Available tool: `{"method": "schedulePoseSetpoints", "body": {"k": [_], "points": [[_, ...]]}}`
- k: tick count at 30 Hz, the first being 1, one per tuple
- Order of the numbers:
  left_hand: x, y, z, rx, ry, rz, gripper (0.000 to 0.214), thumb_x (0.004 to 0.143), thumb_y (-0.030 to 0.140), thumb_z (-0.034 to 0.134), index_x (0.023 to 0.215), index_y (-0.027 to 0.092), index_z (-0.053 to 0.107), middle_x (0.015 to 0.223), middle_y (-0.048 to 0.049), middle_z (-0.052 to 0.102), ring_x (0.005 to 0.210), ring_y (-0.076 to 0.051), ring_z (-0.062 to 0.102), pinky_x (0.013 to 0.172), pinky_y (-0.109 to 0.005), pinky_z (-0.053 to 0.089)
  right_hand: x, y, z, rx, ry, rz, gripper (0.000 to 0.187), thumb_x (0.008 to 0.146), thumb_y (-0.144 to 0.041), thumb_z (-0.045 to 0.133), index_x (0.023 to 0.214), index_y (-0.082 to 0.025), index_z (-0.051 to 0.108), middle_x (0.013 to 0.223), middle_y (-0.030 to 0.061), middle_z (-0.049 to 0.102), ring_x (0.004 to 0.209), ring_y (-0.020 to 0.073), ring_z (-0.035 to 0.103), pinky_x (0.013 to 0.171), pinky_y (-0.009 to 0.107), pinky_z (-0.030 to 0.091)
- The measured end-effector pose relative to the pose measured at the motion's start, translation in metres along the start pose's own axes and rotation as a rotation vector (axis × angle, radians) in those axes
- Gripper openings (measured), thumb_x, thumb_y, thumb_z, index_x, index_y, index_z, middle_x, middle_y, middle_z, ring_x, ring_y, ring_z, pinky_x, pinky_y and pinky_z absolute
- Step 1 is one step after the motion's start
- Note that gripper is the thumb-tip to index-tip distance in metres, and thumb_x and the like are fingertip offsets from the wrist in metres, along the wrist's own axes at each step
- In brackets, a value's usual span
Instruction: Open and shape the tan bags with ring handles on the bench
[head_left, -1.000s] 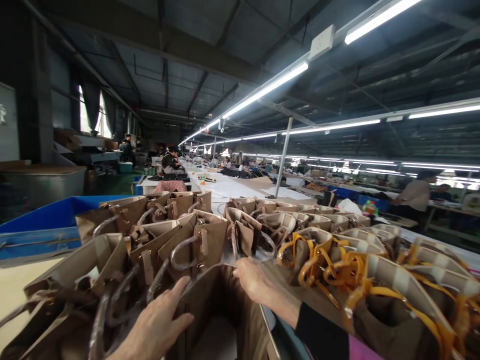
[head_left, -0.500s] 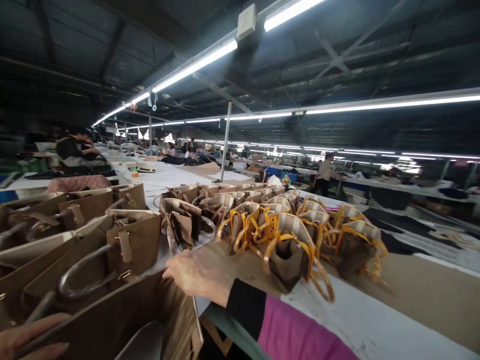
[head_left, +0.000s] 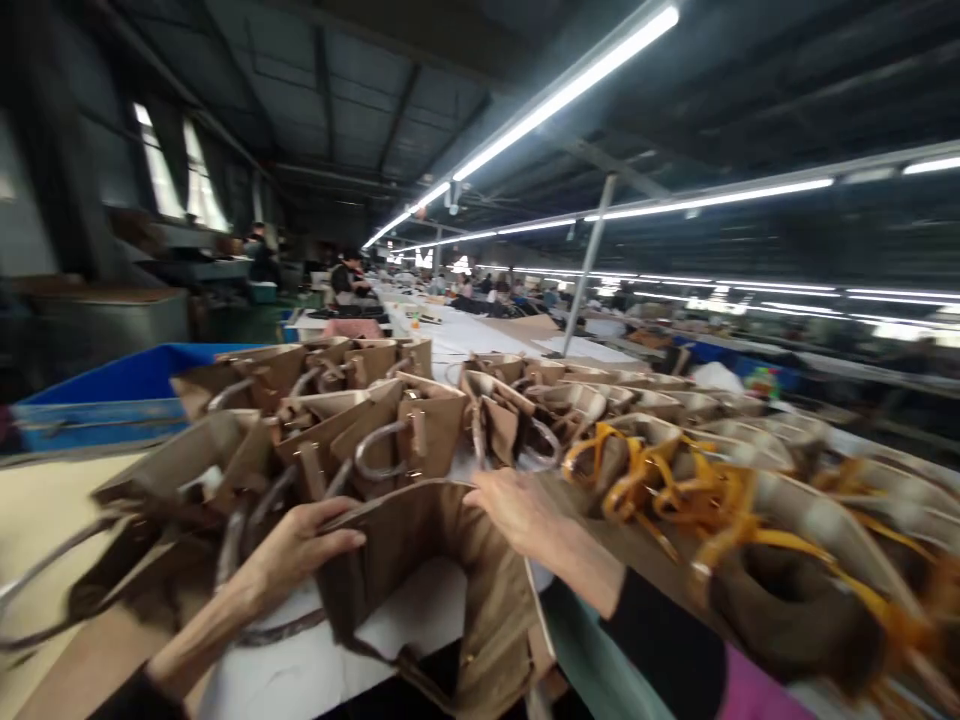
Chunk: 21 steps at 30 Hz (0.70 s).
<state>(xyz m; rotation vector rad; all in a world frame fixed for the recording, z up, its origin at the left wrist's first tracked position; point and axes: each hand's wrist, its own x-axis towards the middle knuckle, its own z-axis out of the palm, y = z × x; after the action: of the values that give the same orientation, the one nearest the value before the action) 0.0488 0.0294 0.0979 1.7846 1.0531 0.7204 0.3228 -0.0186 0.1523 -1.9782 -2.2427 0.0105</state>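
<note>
An open brown fabric bag stands at the near edge of the long white table. My left hand grips its left rim, fingers curled over the edge. Over at the bag's right rim, my right hand is closed on the fabric with the fingers bent down. Both hands hold the bag's mouth spread apart. Behind it stand several brown bags with grey hoop handles.
Bags with orange handles crowd the table at the right. A blue bin sits at the left. A metal post rises from the table's middle. Seated people work at tables further back.
The view has swung back left from half a second ago. My left hand is now in full view, gripping the bag's left rim. My right hand stays on the right rim.
</note>
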Motion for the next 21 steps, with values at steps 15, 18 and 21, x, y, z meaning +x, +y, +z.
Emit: {"method": "schedulePoseSetpoints", "body": {"k": [15,18,21], "points": [[0.001,-0.011,-0.002,-0.163,0.009,0.070,0.026,0.069,0.031,0.065,0.086,0.012,0.065,0.066,0.0044,0.051,0.066,-0.011,0.042,0.060,-0.021,0.031,0.042,-0.022,0.014,-0.007,-0.018,-0.136,0.021,0.088,-0.033,0.048,0.074,-0.022,0.057,0.066,-0.0003,0.062,0.068,0.0155,0.058,0.058,0.024,0.029],[0.001,-0.011,-0.003,-0.127,0.028,0.087,0.027,0.069,0.033,0.066,0.085,0.011,0.066,0.064,0.0049,0.048,0.064,-0.011,0.040,0.058,-0.021,0.029,0.049,-0.020,0.019,0.152,-0.031,-0.163,0.025,0.089,-0.033,0.042,0.071,-0.021,0.056,0.063,-0.0026,0.058,0.064,0.0131,0.054,0.059,0.023,0.029],[-0.001,-0.009,-0.004,-0.128,0.032,0.087,0.027,0.069,0.032,0.066,0.085,0.011,0.065,0.062,0.0054,0.045,0.061,-0.010,0.037,0.056,-0.020,0.028,0.053,-0.019,0.021,0.276,-0.067,-0.203,0.027,0.088,-0.032,0.039,0.070,-0.021,0.054,0.062,-0.0036,0.055,0.064,0.0127,0.052,0.060,0.023,0.030]]}}
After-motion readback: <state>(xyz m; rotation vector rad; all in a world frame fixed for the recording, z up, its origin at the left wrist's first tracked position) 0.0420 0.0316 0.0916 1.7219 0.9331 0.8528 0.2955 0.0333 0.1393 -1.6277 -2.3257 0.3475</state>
